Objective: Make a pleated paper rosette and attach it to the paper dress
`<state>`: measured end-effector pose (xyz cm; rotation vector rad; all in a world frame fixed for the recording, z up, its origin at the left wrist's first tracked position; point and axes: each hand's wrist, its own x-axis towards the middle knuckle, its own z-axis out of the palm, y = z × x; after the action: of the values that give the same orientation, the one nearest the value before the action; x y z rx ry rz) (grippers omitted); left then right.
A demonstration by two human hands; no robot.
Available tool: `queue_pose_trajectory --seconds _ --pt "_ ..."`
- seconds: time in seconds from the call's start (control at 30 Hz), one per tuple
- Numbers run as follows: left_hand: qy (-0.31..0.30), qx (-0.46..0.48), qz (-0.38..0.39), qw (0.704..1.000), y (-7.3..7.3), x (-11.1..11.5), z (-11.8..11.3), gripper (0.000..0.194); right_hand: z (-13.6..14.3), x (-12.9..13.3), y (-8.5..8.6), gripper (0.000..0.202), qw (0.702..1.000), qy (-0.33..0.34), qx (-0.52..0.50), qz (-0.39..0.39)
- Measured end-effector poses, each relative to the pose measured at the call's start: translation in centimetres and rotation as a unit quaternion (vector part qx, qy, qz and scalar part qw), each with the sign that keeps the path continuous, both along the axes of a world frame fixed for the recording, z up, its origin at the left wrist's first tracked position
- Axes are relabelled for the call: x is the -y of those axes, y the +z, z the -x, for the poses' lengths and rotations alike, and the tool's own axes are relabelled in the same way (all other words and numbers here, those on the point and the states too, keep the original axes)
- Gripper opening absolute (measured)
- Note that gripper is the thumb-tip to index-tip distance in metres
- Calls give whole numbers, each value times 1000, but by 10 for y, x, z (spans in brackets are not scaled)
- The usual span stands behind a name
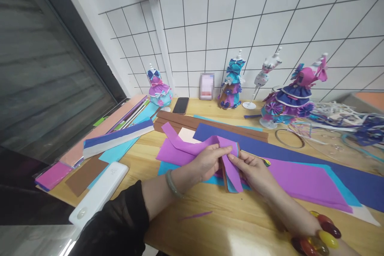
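Observation:
My left hand (210, 162) pinches a purple paper strip (232, 170) near the middle of the table, thumb on top. My right hand (252, 168) grips the same strip close beside it, thumb and fingers pressed together. Layers of blue and brown show along the strip's lower end, under the purple. A longer purple piece (180, 150) runs out to the left behind my left hand. Beyond my right hand lies a tool with a yellow-green handle (266, 162), mostly hidden. Purple sheets (306, 182) lie to the right over light-blue paper.
Dark-blue paper (330, 174) and brown strips (210, 126) lie behind my hands. Several small dress forms, one in a pink-and-navy dress (295, 92), stand along the tiled wall. A phone (181, 105) lies there. A white oblong device (99, 194) sits at the left edge. A purple scrap (197, 215) lies in front.

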<state>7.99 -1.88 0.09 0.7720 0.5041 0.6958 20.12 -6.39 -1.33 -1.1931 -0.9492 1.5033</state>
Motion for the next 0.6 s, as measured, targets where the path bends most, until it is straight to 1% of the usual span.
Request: queue_pose_trajectory --seconds 0.07,0.13,0.17,0.2,0.23,0.27,0.3,0.33,0.4,0.43,0.47,0.53,0.6 --pt "15 -16 -12 1000 0 1 0 29 0 0 0 35 1000 23 17 -10" --pt "19 -31 -25 999 1 0 2 30 -5 -1 2 35 997 44 63 -32" --pt "22 -36 -34 999 1 -2 3 30 -9 -2 4 34 992 47 106 -51" --pt "30 -39 -43 998 2 -4 5 29 -15 -3 7 34 983 36 165 -79" --pt "38 -40 -50 997 3 -7 6 29 -22 -4 11 34 963 18 242 -119" --pt "49 -41 -53 997 4 -9 8 28 -30 -5 14 31 930 -5 333 -156" --pt "55 -40 -50 996 5 -12 10 26 -37 -6 16 29 885 -22 430 -177" --pt "61 -41 -46 996 6 -15 11 25 -45 -7 16 27 831 -19 520 -194" --pt "61 -46 -41 996 9 -19 14 22 -56 -9 14 24 735 20 639 -225" --pt "57 -51 -41 996 9 -21 15 22 -59 -10 11 23 696 41 676 -238" --pt "51 -57 -41 996 10 -22 16 22 -60 -10 8 21 664 57 702 -252" --pt "35 -63 -43 996 10 -24 17 22 -60 -10 2 19 616 78 736 -270" --pt "28 -62 -46 997 10 -26 18 22 -58 -9 -1 21 588 90 755 -274"
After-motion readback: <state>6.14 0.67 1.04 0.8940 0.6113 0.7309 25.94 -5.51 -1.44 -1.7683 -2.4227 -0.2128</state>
